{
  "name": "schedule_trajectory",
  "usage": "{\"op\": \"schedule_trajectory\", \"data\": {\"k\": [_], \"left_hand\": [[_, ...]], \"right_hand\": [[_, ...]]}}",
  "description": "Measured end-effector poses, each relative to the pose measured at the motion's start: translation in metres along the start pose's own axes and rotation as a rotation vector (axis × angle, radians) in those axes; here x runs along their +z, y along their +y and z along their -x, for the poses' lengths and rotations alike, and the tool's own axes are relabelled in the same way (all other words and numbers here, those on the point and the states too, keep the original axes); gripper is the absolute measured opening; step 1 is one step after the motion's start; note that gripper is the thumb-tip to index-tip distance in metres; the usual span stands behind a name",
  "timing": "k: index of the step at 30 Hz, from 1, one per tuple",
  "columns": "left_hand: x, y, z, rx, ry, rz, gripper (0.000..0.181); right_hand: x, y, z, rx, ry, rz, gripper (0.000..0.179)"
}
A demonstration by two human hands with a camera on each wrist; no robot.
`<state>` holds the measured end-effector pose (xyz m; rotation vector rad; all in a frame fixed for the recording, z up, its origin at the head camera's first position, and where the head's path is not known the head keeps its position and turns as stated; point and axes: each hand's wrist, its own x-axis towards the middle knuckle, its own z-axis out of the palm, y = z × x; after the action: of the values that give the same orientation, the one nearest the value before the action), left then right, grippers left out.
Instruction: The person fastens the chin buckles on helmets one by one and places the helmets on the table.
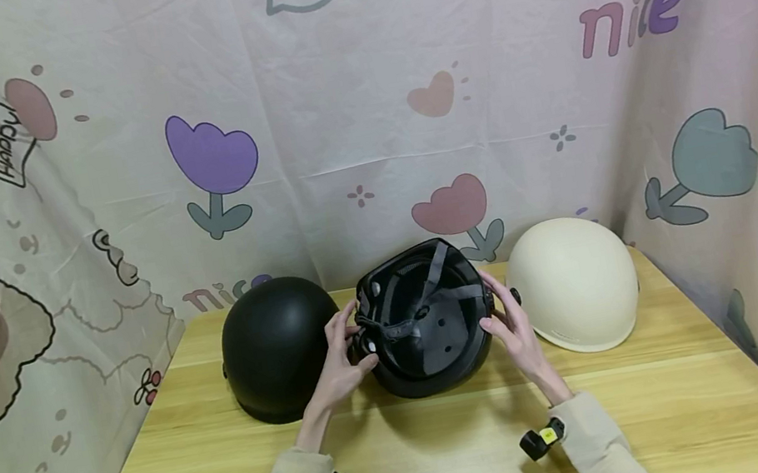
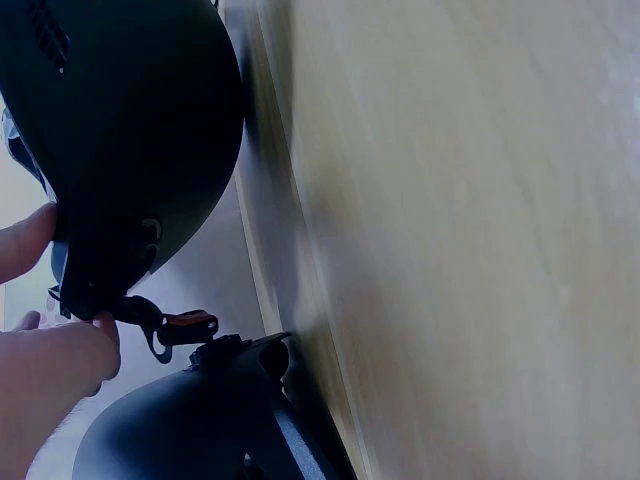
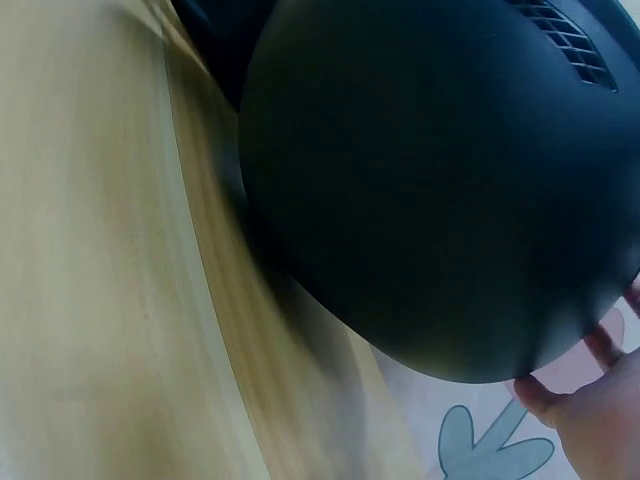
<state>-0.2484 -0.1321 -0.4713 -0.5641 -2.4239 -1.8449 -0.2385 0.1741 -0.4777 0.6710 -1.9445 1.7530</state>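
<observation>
Between my two hands is a black helmet (image 1: pixel 439 361), tipped so that its lining and grey chin straps (image 1: pixel 437 270) face me. My left hand (image 1: pixel 337 369) grips its left rim, where a buckled strap end (image 2: pixel 188 326) hangs from the edge in the left wrist view. On the opposite rim, my right hand (image 1: pixel 515 331) holds on with the thumb toward the inside and the fingers around the outer side. The right wrist view shows the smooth outer shell (image 3: pixel 430 190) with the fingertips at its edge.
Another black helmet (image 1: pixel 280 347) sits dome up, close beside my left hand. A cream helmet (image 1: pixel 574 287) stands dome up to the right of my right hand. All are toward the far edge of a wooden table (image 1: pixel 436 472), before a patterned curtain (image 1: pixel 338 91).
</observation>
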Motion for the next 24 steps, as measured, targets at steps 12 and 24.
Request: {"op": "schedule_trajectory", "data": {"k": [12, 24], "left_hand": [[-0.002, -0.001, 0.001, 0.025, 0.039, 0.102, 0.086], [-0.006, 0.000, 0.000, 0.074, 0.078, 0.162, 0.079]], "right_hand": [[-0.005, 0.000, -0.002, 0.007, 0.016, -0.025, 0.058], [-0.013, 0.002, 0.003, 0.038, -0.029, -0.073, 0.053]]}}
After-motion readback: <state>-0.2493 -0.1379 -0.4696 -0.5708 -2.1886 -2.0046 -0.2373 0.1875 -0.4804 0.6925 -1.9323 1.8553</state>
